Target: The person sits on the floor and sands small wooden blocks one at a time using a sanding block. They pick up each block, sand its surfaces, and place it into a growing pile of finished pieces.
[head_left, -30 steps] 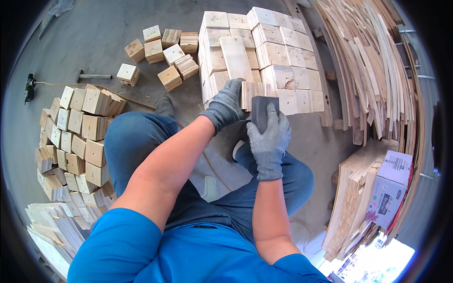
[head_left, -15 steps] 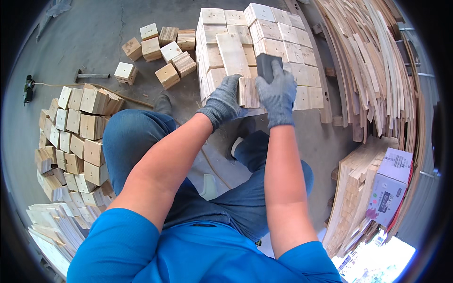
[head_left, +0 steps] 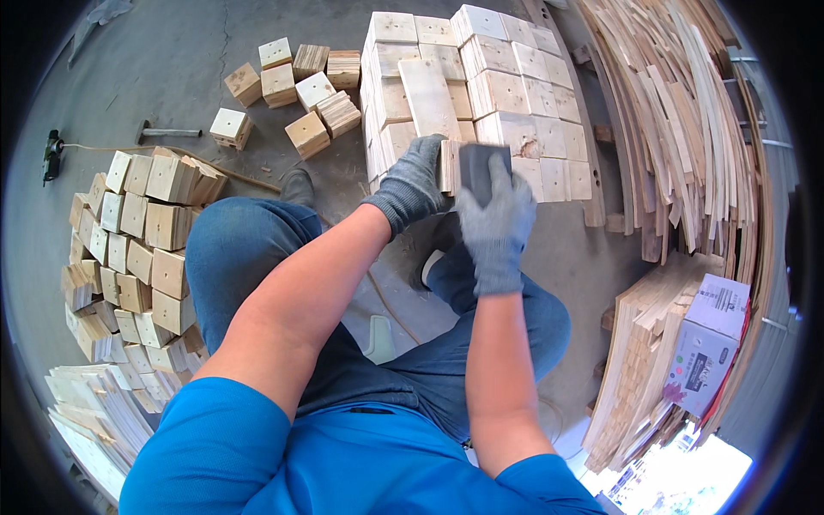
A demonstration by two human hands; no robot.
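Note:
Grey knitted gloves cover both hands. My left hand (head_left: 415, 177) is closed around a plywood block (head_left: 449, 166) with layered edges, held upright in front of my knees. My right hand (head_left: 499, 216) grips a dark grey sanding block (head_left: 474, 173), its fingers lying over the back. The sanding block is against or just beside the wooden block's right side; the contact face is hidden. Right behind my hands rises a neat stack of pale wooden blocks (head_left: 524, 86), with a flat wooden piece (head_left: 427, 96) resting on its near side.
Loose wooden blocks (head_left: 307, 137) lie on the floor ahead, left of the stack. A hammer (head_left: 172, 132) and a hose-fed air tool (head_left: 53, 159) are at far left. Piled blocks (head_left: 133, 257) stand by my left knee. Long wood strips (head_left: 678, 129) and a carton (head_left: 705, 343) are on the right.
My right hand and the sanding block have moved down toward me and slightly left, along the wooden block. My left hand has kept its hold, shifting barely.

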